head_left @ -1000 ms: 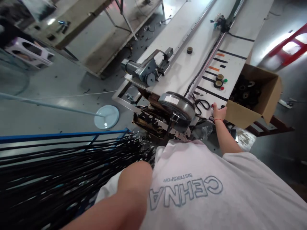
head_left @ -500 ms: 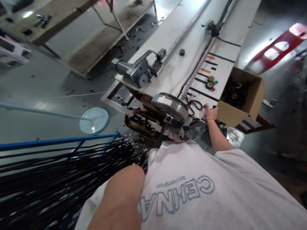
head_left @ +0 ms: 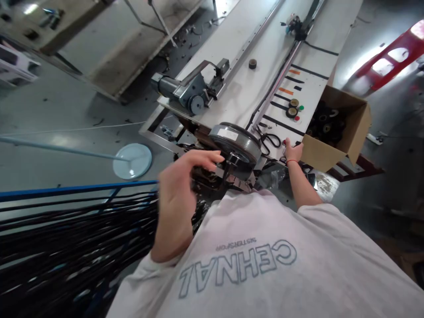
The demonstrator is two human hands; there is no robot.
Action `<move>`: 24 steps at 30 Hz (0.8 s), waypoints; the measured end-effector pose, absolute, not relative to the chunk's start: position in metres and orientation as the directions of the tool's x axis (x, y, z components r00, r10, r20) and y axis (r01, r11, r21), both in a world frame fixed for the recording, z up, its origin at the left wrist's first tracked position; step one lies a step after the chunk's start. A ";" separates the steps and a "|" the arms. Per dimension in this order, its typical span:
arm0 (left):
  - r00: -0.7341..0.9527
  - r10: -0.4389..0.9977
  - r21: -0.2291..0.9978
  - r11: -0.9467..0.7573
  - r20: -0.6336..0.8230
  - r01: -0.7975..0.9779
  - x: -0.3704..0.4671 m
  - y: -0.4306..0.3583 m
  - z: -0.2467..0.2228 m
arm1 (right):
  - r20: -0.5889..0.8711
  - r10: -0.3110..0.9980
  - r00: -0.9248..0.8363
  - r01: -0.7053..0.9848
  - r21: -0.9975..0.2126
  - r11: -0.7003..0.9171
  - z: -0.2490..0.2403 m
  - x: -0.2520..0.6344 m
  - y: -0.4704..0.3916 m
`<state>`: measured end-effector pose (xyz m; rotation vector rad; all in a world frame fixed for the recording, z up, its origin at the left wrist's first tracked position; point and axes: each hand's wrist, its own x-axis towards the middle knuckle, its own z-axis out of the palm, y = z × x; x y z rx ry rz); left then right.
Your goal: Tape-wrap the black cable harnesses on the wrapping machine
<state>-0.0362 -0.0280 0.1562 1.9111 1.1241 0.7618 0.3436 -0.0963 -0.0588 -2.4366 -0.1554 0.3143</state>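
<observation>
While the right hand [head_left: 293, 152], grip unclear, has its thumb by a red button [head_left: 284, 142], the loosely curled, empty left hand [head_left: 178, 181] should avoid snagging the wheel [head_left: 245, 143] beside it.

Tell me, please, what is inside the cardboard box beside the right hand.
Inside the cardboard box are many dark rolls, some showing pale centres. They cover the bottom, so whatever lies beneath the upper ones cannot be seen.

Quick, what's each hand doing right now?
Left hand: open, fingers loosely curled near the drum, nothing visibly held.
Right hand: thumb at a red button; open or closed cannot be told.
</observation>
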 end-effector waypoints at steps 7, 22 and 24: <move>0.409 0.825 0.711 -0.013 -0.390 0.704 -0.026 -0.030 0.005 | -0.192 0.194 0.962 0.035 -0.617 -0.786 -0.059 0.348 -0.095; 0.209 0.935 0.631 0.020 -0.286 0.775 -0.100 -0.103 -0.068 | -0.172 0.203 0.964 0.056 -0.615 -0.787 -0.062 0.352 -0.096; 0.176 0.961 0.658 0.007 -0.212 0.753 -0.100 -0.105 -0.050 | -0.180 0.203 0.963 0.051 -0.615 -0.787 -0.061 0.351 -0.096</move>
